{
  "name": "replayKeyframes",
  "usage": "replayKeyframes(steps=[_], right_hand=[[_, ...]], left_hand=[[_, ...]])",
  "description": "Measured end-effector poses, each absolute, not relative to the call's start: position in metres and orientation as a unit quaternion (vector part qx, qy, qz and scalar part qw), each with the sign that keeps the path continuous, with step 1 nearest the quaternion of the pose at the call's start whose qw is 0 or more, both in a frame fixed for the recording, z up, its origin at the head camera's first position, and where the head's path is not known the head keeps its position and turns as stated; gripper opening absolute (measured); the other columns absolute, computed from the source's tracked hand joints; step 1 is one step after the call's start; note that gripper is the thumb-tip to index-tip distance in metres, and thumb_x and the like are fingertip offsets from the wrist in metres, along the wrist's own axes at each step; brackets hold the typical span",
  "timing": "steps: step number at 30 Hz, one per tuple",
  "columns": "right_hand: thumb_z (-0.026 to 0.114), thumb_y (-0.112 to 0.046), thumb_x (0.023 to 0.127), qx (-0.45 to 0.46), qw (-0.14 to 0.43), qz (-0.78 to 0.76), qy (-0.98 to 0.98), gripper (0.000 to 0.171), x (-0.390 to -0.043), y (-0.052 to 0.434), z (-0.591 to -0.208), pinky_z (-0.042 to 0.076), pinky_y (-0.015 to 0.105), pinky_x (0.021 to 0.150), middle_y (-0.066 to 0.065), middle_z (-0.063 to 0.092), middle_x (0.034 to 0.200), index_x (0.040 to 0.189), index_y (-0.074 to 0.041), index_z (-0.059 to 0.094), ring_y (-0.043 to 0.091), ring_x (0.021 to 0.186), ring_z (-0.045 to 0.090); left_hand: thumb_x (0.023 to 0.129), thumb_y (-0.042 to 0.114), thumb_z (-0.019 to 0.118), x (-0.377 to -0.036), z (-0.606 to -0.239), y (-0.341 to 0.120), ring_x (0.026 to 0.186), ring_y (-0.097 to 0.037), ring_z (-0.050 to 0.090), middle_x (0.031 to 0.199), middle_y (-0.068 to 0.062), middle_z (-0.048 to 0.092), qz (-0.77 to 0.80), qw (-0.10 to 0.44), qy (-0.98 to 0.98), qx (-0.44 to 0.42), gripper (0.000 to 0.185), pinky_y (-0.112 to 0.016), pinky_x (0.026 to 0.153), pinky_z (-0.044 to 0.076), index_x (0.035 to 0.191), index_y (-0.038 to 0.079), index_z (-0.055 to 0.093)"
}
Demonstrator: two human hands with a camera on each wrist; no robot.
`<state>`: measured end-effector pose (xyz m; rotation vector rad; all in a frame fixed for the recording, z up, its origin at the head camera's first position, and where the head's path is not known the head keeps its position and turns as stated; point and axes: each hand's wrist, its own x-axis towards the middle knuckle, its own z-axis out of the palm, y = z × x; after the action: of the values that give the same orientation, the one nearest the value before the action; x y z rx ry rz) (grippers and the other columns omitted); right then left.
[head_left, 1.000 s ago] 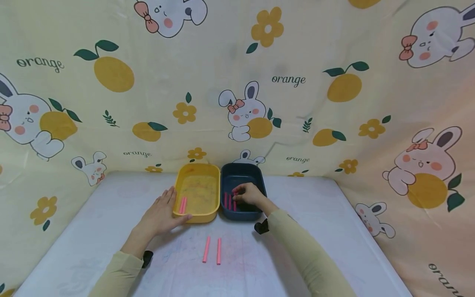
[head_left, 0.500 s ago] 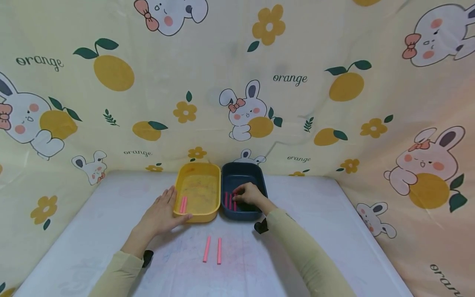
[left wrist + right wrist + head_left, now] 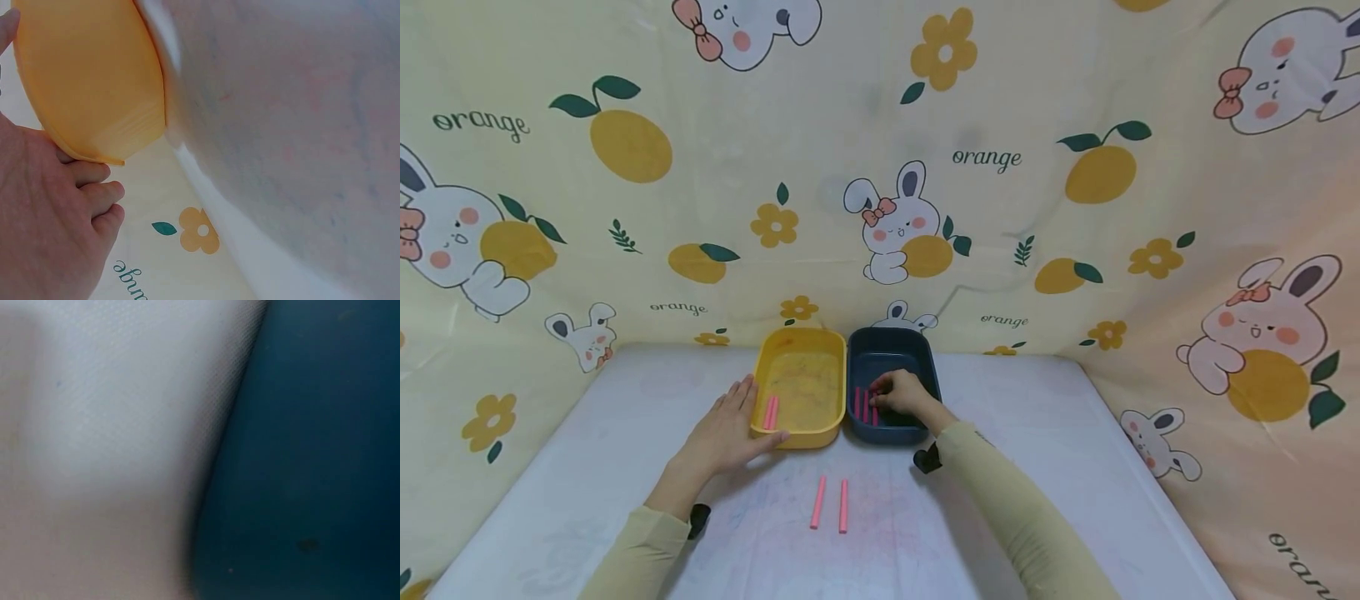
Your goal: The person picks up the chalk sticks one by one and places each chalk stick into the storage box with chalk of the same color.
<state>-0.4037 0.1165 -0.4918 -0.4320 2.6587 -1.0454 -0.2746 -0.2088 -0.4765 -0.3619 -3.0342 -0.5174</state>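
Note:
My left hand [image 3: 722, 433] rests against the left side of a yellow plastic bin [image 3: 808, 439], fingers extended and thumb at the front rim. Two pink chalk sticks [image 3: 771, 413] lie inside it. Beside it stands a dark blue bin [image 3: 895, 435]; my right hand [image 3: 910, 396] reaches in and pinches a pink chalk stick [image 3: 875, 414]. To the left of that stick lie two more pink sticks [image 3: 861, 406], roughly parallel. In the left wrist view, fingers touch the yellow bin's wall [image 3: 94, 75]. The right wrist view shows only the blue bin's outer wall [image 3: 300, 444], not the fingers.
Two more pink chalk sticks [image 3: 831, 504] lie on the white table [image 3: 760, 542] in front of the bins. A patterned cloth [image 3: 820, 125] with rabbits and oranges hangs behind the table and along its sides. The bins stand side by side near the back edge.
Almost nothing differs: both hands keep their places at the bins, and the chalk sticks lie where they were. The head view has shifted very slightly.

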Motion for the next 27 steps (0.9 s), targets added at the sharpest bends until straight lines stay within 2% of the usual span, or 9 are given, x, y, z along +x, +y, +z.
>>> replayKeyframes(steps=[9,18,27], right_hand=[[0.078,-0.016,0.094,-0.158,0.106,-0.353,0.916,0.028,-0.4,0.118,-0.487,0.057,0.038,0.094,0.007,0.073,0.11,0.12,-0.006,0.073,0.019,0.098,0.066],[0.073,-0.008,0.097,-0.147,0.078,-0.402,0.9,0.031,-0.388,0.118,-0.478,0.062,0.031,0.078,0.013,0.07,0.12,0.127,-0.003,0.068,0.016,0.083,0.072],[0.072,-0.013,0.099,-0.155,0.032,-0.451,0.878,0.032,-0.36,0.117,-0.459,0.062,0.032,0.077,0.012,0.065,0.126,0.129,-0.003,0.068,0.016,0.088,0.073]], left_hand=[[0.09,0.078,0.056,-0.274,-0.475,-0.208,0.155,-0.05,0.019,0.168,-0.032,0.015,-0.17,0.015,-0.979,-0.114,0.121,-0.062,0.125,0.022,0.158,-0.015,0.021],[0.09,0.078,0.056,-0.271,-0.471,-0.207,0.154,-0.05,0.02,0.168,-0.032,0.017,-0.167,0.011,-0.979,-0.118,0.12,-0.061,0.125,0.022,0.157,-0.016,0.023],[0.091,0.078,0.056,-0.271,-0.472,-0.206,0.154,-0.05,0.02,0.167,-0.033,0.017,-0.17,0.015,-0.978,-0.118,0.12,-0.061,0.125,0.022,0.157,-0.016,0.022]])
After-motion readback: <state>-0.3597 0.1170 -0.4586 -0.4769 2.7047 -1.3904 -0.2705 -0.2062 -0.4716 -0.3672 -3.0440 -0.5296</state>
